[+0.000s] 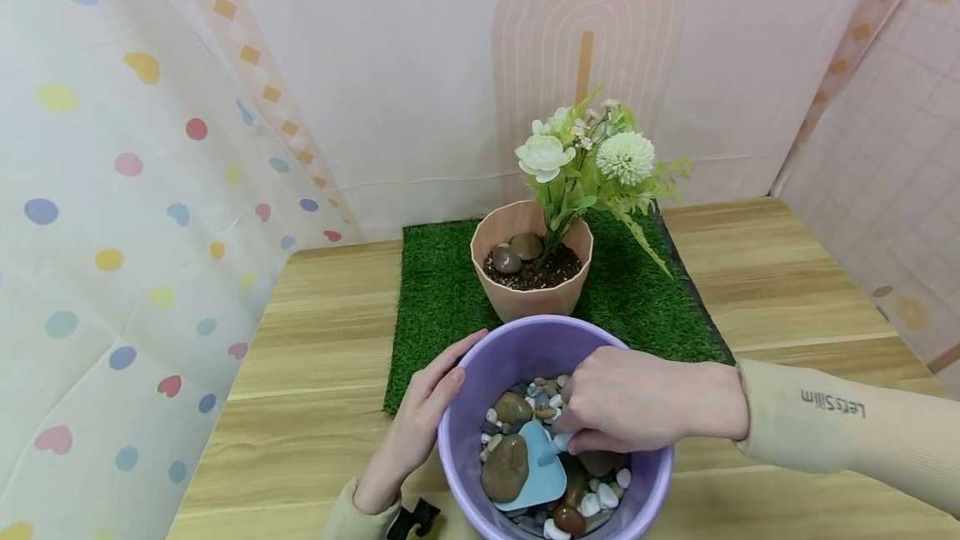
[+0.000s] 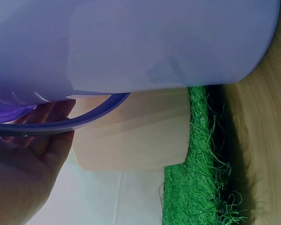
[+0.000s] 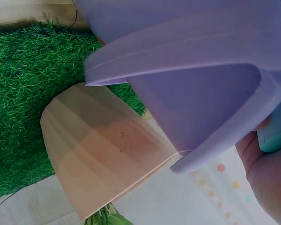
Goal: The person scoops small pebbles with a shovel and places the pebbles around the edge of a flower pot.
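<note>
A light-brown, wood-grained surface (image 1: 322, 323) with darker streaks. A green artificial-grass mat (image 1: 435, 282) lies toward its far side; a purple bucket (image 1: 517, 350) stands nearer, before the mat.

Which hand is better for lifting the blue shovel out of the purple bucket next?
Probably the right hand: it reaches inside the purple bucket and grips the blue shovel. The left hand is against the bucket's outer side, away from the shovel, so it looks better placed for steadying.
</note>
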Tool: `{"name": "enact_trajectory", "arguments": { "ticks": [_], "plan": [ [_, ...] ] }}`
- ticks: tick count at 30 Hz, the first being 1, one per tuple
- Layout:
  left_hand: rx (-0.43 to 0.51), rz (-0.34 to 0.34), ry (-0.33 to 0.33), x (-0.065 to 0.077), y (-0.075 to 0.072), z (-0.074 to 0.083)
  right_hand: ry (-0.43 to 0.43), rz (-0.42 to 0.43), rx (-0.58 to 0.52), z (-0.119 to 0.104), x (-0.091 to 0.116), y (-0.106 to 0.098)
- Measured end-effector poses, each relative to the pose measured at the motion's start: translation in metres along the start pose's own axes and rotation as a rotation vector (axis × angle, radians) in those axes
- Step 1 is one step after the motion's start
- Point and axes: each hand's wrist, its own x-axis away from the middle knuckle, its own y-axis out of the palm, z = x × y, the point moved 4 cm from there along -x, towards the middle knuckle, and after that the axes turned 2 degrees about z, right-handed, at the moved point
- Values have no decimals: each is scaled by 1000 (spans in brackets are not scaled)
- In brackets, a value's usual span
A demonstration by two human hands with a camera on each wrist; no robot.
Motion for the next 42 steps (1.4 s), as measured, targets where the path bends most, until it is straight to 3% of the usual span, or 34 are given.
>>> {"name": "enact_trajectory", "arguments": {
  "ticks": [10,17,29,42],
  "plan": [
    [3,-1,9,0,1,0,15,55,-35,1,8,-5],
    [1,4,13,0,1,0,7,145,-55,2,16,-8],
    [11,13,-2,1,1,0,89,163,-129,4,24,-15],
    [-1,20,21,1,1,0,186,210,-120,13,42,-30]
  ]
}}
